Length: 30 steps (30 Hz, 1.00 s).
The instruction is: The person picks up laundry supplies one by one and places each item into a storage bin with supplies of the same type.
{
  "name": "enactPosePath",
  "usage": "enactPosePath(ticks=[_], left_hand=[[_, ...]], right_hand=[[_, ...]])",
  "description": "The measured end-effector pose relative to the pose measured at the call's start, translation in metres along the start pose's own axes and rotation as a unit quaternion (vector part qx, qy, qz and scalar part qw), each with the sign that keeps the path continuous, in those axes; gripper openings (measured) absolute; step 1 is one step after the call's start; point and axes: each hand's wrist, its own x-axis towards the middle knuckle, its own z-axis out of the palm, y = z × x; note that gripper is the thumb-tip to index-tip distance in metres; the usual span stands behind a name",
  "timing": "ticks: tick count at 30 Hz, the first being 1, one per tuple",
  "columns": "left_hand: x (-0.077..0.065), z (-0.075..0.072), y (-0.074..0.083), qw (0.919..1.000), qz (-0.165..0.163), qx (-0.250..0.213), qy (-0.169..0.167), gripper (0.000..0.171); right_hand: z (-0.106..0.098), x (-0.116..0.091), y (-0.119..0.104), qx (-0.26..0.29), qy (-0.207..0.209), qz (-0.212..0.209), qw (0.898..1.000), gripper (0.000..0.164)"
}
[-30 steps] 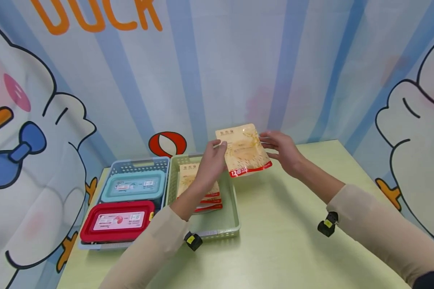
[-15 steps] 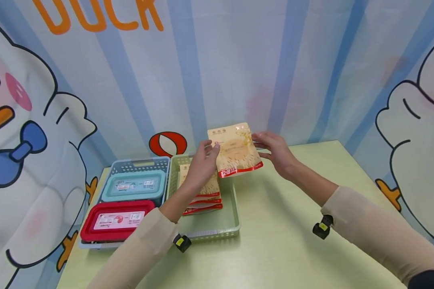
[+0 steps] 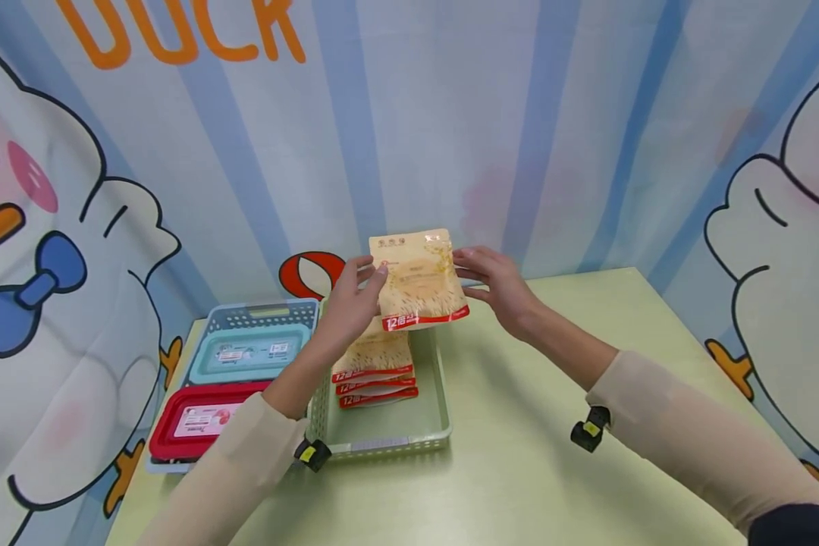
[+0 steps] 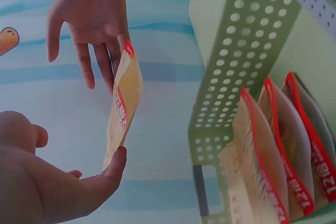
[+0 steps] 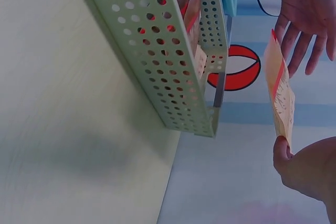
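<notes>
A cream stand-up pouch (image 3: 419,277) with a red bottom band is held in the air between the two hands. My left hand (image 3: 344,307) pinches its left edge, thumb on the front and fingers partly hidden behind. My right hand (image 3: 501,288) touches the opposite edge with rather straight fingers; their tips end at the pouch's side. Matching pouches (image 3: 375,360) lie stacked in a green perforated basket (image 3: 426,436) just below. In the left wrist view their red-edged bottoms (image 4: 286,150) show inside the basket.
To the left, a blue basket (image 3: 266,309) holds a container with a turquoise lid (image 3: 246,356) and one with a red lid (image 3: 167,428). The light green table (image 3: 519,455) ends at a duck-printed cloth (image 3: 437,136) hanging behind.
Both hands have moved leftward together with the pouch, which now hangs nearer to above the green basket. More of the stacked pouches can be seen.
</notes>
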Motion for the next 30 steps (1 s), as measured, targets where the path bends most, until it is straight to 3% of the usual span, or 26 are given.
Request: enactPosePath(ticks=[13, 19, 25, 30], left_hand=[[-0.009, -0.043, 0.006, 0.9981, 0.002, 0.055, -0.027, 0.081], [-0.012, -0.055, 0.004, 0.9969, -0.021, 0.064, -0.04, 0.081], [-0.01, -0.067, 0.004, 0.992, -0.041, 0.102, -0.061, 0.078], [-0.009, -0.077, 0.001, 0.9879, -0.069, 0.117, -0.076, 0.085]], right_hand=[[0.027, 0.003, -0.006, 0.025, -0.036, -0.01, 0.999, 0.059], [0.037, 0.005, -0.003, 0.018, -0.047, 0.005, 0.999, 0.059], [0.049, 0.01, -0.002, 0.021, -0.059, 0.022, 0.998, 0.061], [0.058, 0.012, 0.002, 0.007, -0.067, 0.038, 0.997, 0.063]])
